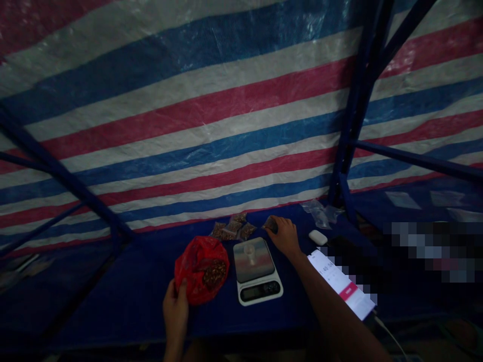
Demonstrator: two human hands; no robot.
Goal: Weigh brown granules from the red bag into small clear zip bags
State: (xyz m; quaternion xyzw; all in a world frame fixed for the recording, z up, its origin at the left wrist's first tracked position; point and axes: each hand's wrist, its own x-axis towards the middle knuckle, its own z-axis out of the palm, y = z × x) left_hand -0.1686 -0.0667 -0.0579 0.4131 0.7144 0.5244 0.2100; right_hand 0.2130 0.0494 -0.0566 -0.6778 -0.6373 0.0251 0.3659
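Observation:
My left hand [176, 306] pinches the near left edge of a red plastic bag [186, 274], which lies open on the blue surface. Small brown pieces [215, 275], too dim to name, fill its bottom. To its right is a white kitchen scale [260, 296] with a metal plate and a small clear round item [249, 251] on it. Beyond the scale, my right hand [286, 235] closes over a small filled plastic bag [270, 224], partly hidden by the fingers. Several similar small filled bags [231, 230] lie in a pile just left of it.
Right of my forearm lie a lit phone [345, 289] with a cable and a white rounded case [317, 237]. Clear plastic bags [320, 213] rest near a blue metal post [349, 115]. A striped tarp [211, 115] hangs behind; a blue brace [71, 181] slants at left.

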